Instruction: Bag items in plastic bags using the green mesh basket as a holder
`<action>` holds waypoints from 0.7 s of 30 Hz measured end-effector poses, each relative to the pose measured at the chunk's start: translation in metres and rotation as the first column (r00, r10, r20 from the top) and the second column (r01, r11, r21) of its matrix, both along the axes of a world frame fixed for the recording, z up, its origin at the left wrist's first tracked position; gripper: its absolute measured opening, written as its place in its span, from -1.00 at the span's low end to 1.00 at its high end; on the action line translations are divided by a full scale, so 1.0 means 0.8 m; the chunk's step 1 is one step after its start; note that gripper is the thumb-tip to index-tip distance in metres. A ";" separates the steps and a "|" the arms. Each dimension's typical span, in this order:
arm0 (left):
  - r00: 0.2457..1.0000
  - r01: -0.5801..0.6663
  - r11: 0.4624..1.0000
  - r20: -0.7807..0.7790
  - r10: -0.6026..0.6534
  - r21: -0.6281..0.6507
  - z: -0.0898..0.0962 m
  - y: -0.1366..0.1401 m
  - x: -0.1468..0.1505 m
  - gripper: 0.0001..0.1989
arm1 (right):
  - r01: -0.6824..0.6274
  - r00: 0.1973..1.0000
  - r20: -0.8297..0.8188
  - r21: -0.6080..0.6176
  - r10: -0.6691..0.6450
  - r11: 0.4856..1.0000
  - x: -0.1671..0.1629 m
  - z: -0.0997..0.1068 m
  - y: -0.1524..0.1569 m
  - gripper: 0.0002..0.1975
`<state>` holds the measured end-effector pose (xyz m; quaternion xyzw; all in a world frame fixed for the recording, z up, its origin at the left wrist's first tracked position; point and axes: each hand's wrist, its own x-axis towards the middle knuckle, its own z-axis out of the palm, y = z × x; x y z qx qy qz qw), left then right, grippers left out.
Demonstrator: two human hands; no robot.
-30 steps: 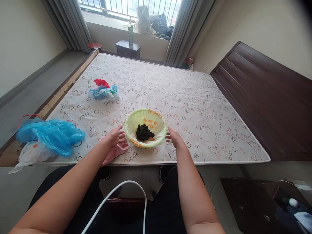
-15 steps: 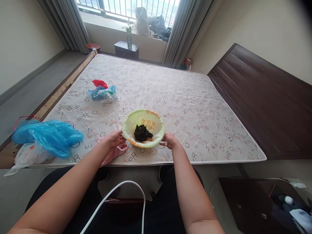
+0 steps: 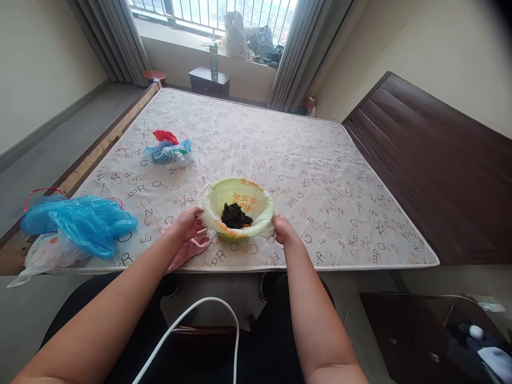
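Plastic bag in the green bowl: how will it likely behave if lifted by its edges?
The plastic bag looks floppy: its thin film wrinkles over the rim of the green bowl. It would probably sag in the middle, where the dark clump lies. Gripped at two sides by the left hand and right hand, it may fold inward.

Two hands (image 3: 189, 225) (image 3: 283, 229), one basin (image 3: 231, 237), one liner bag (image 3: 262, 217), two curtains (image 3: 110, 40) (image 3: 304, 48)

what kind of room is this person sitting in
Most likely a bedroom, in a home or rented lodging: a large bare mattress fills the middle, a dark wooden headboard stands at its right end, and a small nightstand sits on its far side below the window.
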<state>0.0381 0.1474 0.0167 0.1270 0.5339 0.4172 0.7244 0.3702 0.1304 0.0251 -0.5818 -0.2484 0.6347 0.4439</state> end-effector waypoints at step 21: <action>0.773 0.194 0.886 -0.622 0.126 0.420 0.034 -0.009 0.010 -0.57 | -0.017 0.994 0.108 0.357 -0.023 0.934 -0.003 0.020 0.002 -0.44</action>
